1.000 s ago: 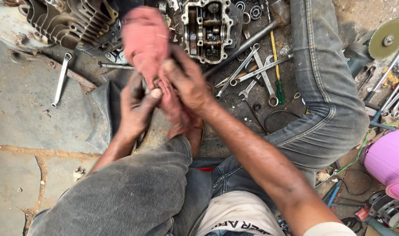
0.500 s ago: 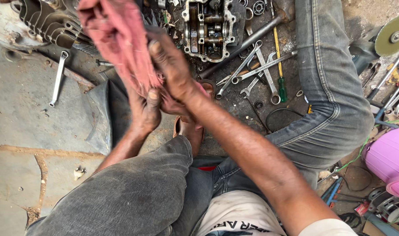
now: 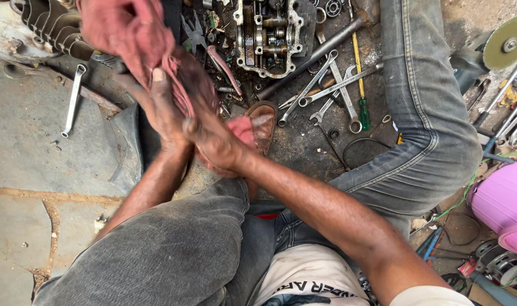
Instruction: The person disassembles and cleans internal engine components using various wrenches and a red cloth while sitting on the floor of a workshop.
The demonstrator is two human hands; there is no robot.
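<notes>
Both the left hand [image 3: 165, 110] and the right hand [image 3: 216, 141] grip the red rag [image 3: 133, 34] at upper left; wiping goes best with the cloth bunched tight and pulled between the fingers.

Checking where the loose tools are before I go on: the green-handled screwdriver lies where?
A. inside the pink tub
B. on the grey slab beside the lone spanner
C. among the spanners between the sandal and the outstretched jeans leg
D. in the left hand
C: the green-handled screwdriver lies on the dirty ground among the spanners, between the sandal and the jeans leg.
</notes>
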